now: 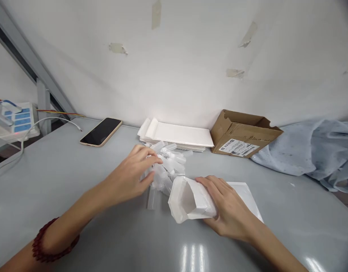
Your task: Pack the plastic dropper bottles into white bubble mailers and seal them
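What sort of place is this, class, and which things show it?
Probably a packing station, judging by the stack of white envelopes, the labelled cardboard box and the heap of small translucent plastic tubes.

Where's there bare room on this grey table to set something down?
The tabletop is bare between the phone and left forearm, and between the bluish cloth and right forearm. It's crowded mid-table, where whitish plastic tubes lie heaped by the left hand and the white pouch in the right hand.
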The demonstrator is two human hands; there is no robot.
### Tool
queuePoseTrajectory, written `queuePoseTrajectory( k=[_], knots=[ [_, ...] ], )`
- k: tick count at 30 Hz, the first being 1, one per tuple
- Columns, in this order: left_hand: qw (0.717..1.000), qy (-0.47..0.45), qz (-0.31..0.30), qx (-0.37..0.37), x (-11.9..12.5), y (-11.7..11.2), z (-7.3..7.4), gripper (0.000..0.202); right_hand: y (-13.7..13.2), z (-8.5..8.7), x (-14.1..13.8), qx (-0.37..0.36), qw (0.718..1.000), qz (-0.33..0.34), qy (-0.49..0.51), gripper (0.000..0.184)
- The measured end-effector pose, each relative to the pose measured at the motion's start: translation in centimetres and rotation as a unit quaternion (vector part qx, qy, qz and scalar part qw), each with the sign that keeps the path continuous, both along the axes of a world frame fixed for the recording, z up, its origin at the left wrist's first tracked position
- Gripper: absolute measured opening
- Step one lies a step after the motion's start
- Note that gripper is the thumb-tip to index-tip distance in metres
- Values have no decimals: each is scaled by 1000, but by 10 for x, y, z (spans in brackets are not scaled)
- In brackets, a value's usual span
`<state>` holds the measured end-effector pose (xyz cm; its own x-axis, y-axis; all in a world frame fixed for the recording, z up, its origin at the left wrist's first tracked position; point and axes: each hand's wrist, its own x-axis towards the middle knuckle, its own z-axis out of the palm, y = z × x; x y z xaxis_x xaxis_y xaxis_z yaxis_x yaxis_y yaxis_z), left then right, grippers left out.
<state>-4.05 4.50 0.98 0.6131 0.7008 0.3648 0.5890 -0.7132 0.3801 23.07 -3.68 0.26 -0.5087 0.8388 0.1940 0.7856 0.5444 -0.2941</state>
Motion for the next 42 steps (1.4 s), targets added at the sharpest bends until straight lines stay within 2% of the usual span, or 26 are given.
queuePoseTrajectory(
  k=[2,6,15,22,25,28,30,33,37,40,42],
  knots=[
    [999,41,-18,-6,1,0,-4,30,1,-1,-2,-8,1000,0,-1,57],
    [998,55,-37,1,8,-5,-5,33,2,-2,-3,-4,1000,3,13,57],
    [987,91,-84,105,10,-5,-6,31,5,-7,-2,-6,1000,-5,13,57],
    [990,53,-95,87,5,-2,-10,38,4,-5,-3,-10,1000,-11,13,58],
    [994,6,-101,46,6,-5,-3,34,4,-5,-3,-18,1000,-11,17,59],
    [992,-84,-87,-31,6,-10,8,27,4,-6,-2,-25,999,-15,19,60],
    [977,-171,-70,-103,4,-13,15,22,5,-7,-2,-27,999,-18,22,61],
    [937,-268,-70,-213,2,-15,20,17,4,-6,-3,-24,999,-20,25,61],
    [911,-239,-78,-326,6,-19,19,18,3,-3,-4,-15,999,-22,40,60],
    [914,-216,-75,-335,15,-24,12,16,1,-3,-6,-18,998,-29,52,63],
    [939,-208,-96,-257,23,-29,3,16,0,-4,-9,-23,998,-34,56,66]
  ],
)
